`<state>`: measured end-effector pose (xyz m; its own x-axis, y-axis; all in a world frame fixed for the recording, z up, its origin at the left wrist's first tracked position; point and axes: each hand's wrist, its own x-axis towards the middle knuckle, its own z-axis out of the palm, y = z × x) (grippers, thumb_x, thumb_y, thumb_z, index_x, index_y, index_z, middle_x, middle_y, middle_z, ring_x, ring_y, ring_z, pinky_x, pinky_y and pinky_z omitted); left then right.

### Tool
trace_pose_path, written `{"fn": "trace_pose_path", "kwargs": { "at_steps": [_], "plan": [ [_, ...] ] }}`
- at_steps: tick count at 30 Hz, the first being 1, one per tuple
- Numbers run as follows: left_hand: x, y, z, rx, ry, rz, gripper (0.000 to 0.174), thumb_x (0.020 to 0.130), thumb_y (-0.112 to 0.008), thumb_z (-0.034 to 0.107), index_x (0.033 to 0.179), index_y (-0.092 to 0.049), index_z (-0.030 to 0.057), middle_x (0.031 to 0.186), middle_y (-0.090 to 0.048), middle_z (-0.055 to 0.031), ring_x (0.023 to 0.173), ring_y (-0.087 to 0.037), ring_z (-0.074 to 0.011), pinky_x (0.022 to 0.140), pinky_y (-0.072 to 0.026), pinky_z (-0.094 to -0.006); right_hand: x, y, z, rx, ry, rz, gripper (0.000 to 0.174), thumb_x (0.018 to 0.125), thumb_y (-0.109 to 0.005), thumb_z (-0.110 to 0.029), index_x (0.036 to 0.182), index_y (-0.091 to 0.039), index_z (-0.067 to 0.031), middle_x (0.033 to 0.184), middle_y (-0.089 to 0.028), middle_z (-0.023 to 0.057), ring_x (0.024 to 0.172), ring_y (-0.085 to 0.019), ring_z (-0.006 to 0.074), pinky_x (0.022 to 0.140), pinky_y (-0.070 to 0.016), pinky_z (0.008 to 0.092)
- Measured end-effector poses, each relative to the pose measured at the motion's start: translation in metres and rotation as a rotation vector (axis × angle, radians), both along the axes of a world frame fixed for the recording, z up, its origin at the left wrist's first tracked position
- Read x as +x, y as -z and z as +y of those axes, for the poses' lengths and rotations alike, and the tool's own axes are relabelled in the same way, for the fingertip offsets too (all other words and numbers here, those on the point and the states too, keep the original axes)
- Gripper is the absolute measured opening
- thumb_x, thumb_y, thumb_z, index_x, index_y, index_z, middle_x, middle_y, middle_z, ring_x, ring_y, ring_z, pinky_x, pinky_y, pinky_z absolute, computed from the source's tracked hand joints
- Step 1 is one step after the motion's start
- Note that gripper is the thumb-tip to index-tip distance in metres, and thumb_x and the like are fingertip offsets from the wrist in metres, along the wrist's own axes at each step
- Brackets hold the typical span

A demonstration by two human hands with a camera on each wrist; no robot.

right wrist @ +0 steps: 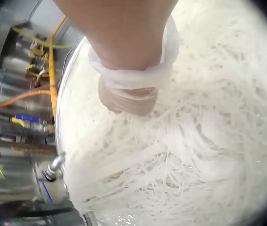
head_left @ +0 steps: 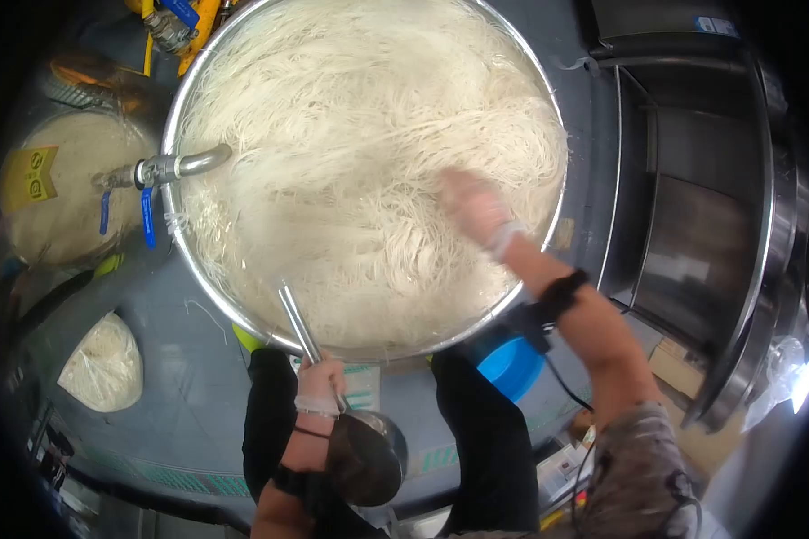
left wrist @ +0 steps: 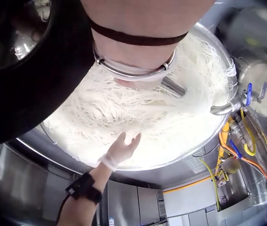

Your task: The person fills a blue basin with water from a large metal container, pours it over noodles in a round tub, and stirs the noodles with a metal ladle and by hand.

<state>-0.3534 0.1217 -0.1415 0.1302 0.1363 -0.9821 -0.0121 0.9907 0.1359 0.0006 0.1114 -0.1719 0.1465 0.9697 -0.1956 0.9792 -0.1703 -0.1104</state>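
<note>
A large round metal vat (head_left: 182, 101) is filled with thin white noodles (head_left: 333, 108) in liquid. My right hand (head_left: 475, 208), in a clear glove, is over the noodles in the right half of the vat. In the left wrist view that gloved right hand (left wrist: 123, 149) has its fingers spread apart, with nothing gripped between them. My gloved left hand (head_left: 320, 382) grips the metal handle of a big ladle (head_left: 298, 322) at the vat's near rim. The ladle's round bowl hangs on my side, outside the vat, and looms dark in the left wrist view.
A bent metal spout (head_left: 205, 162) with blue-levered valves reaches over the vat's left rim. Left of it stands a second round vessel (head_left: 72, 216). A filled plastic bag (head_left: 104, 364) lies on the floor. Right are steel shelves (head_left: 692, 234) and a blue basin (head_left: 512, 368).
</note>
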Motion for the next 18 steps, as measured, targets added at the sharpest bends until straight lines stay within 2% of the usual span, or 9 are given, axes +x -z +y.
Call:
{"fn": "trace_pose_path", "kwargs": {
  "at_steps": [4, 6, 8, 11, 13, 14, 15, 16, 18],
  "plan": [
    [-0.003, -0.001, 0.004, -0.054, 0.021, -0.019, 0.018, 0.065, -0.051, -0.005, 0.074, -0.045, 0.0100, 0.045, -0.036, -0.0031, 0.031, -0.034, -0.0153, 0.032, -0.0271, -0.0278, -0.050, 0.052, 0.052, 0.032, -0.268, -0.013, 0.042, 0.070, -0.056, -0.001, 0.111, -0.050, -0.0051, 0.104, -0.057, 0.0141, 0.094, -0.055, 0.0301, 0.081, -0.0442, 0.0368],
    [-0.005, 0.004, 0.004, -0.070, 0.033, -0.025, 0.019, 0.065, -0.051, -0.004, 0.072, -0.045, 0.0123, 0.044, -0.035, -0.0023, 0.031, -0.034, -0.0152, 0.032, -0.0268, -0.0286, -0.049, 0.073, 0.069, -0.276, 0.480, 0.290, 0.040, 0.070, -0.057, -0.003, 0.109, -0.052, -0.0039, 0.096, -0.059, 0.0149, 0.088, -0.058, 0.0308, 0.079, -0.0447, 0.0355],
    [-0.011, 0.002, 0.003, -0.097, 0.036, -0.021, 0.020, 0.065, -0.051, -0.004, 0.070, -0.044, 0.0146, 0.043, -0.034, -0.0014, 0.031, -0.033, -0.0152, 0.033, -0.0266, -0.0293, -0.048, 0.069, 0.067, -0.357, 0.507, 0.295, 0.039, 0.069, -0.057, -0.005, 0.108, -0.053, -0.0035, 0.093, -0.060, 0.0143, 0.085, -0.059, 0.0291, 0.078, -0.0449, 0.0346],
    [-0.004, 0.004, 0.007, -0.068, 0.055, -0.039, 0.019, 0.065, -0.051, -0.003, 0.069, -0.044, 0.0147, 0.044, -0.035, -0.0015, 0.031, -0.035, -0.0157, 0.033, -0.0278, -0.0296, -0.029, 0.022, 0.049, -0.227, 0.637, 0.640, 0.035, 0.070, -0.056, -0.017, 0.101, -0.057, -0.0009, 0.082, -0.062, 0.0120, 0.080, -0.059, 0.0212, 0.076, -0.0449, 0.0324],
    [0.001, 0.005, 0.006, -0.065, 0.032, 0.019, 0.017, 0.065, -0.052, -0.005, 0.073, -0.044, 0.0080, 0.046, -0.039, -0.0043, 0.031, -0.037, -0.0157, 0.030, -0.0294, -0.0281, -0.008, -0.049, 0.038, -0.095, 1.154, 0.957, 0.031, 0.077, -0.050, -0.027, 0.094, -0.061, -0.0044, 0.092, -0.061, 0.0093, 0.091, -0.056, 0.0245, 0.077, -0.0442, 0.0376],
    [0.003, 0.005, 0.010, -0.072, 0.038, 0.002, 0.017, 0.064, -0.053, -0.005, 0.072, -0.044, 0.0071, 0.046, -0.039, -0.0041, 0.031, -0.037, -0.0163, 0.031, -0.0304, -0.0287, 0.025, -0.073, 0.018, -0.062, 0.796, 0.753, 0.029, 0.076, -0.051, -0.027, 0.093, -0.061, -0.0050, 0.083, -0.060, 0.0082, 0.085, -0.055, 0.0222, 0.077, -0.0430, 0.0359],
    [0.005, 0.004, 0.011, -0.075, 0.036, -0.003, 0.017, 0.064, -0.053, -0.005, 0.072, -0.044, 0.0071, 0.046, -0.039, -0.0041, 0.031, -0.037, -0.0163, 0.031, -0.0304, -0.0287, 0.015, -0.138, 0.029, 0.217, 1.154, 0.808, 0.021, 0.071, -0.054, -0.018, 0.084, -0.059, -0.0027, 0.079, -0.059, 0.0067, 0.076, -0.054, 0.0164, 0.071, -0.0427, 0.0294],
    [0.007, 0.005, 0.011, -0.072, 0.045, -0.014, 0.017, 0.064, -0.053, -0.005, 0.072, -0.044, 0.0071, 0.045, -0.039, -0.0040, 0.030, -0.037, -0.0162, 0.031, -0.0302, -0.0287, 0.044, -0.160, 0.015, 0.315, 1.112, 0.799, 0.019, 0.072, -0.051, -0.019, 0.078, -0.058, -0.0027, 0.079, -0.057, 0.0067, 0.073, -0.054, 0.0161, 0.068, -0.0432, 0.0301],
    [0.007, 0.008, 0.010, -0.070, 0.054, -0.025, 0.017, 0.064, -0.053, -0.005, 0.071, -0.044, 0.0072, 0.045, -0.039, -0.0039, 0.030, -0.037, -0.0162, 0.031, -0.0300, -0.0287, 0.083, -0.212, 0.005, 0.503, 1.153, 1.056, 0.030, 0.074, -0.047, -0.017, 0.096, -0.054, 0.0017, 0.093, -0.058, 0.0119, 0.084, -0.056, 0.0210, 0.075, -0.0454, 0.0323]
  ]
}}
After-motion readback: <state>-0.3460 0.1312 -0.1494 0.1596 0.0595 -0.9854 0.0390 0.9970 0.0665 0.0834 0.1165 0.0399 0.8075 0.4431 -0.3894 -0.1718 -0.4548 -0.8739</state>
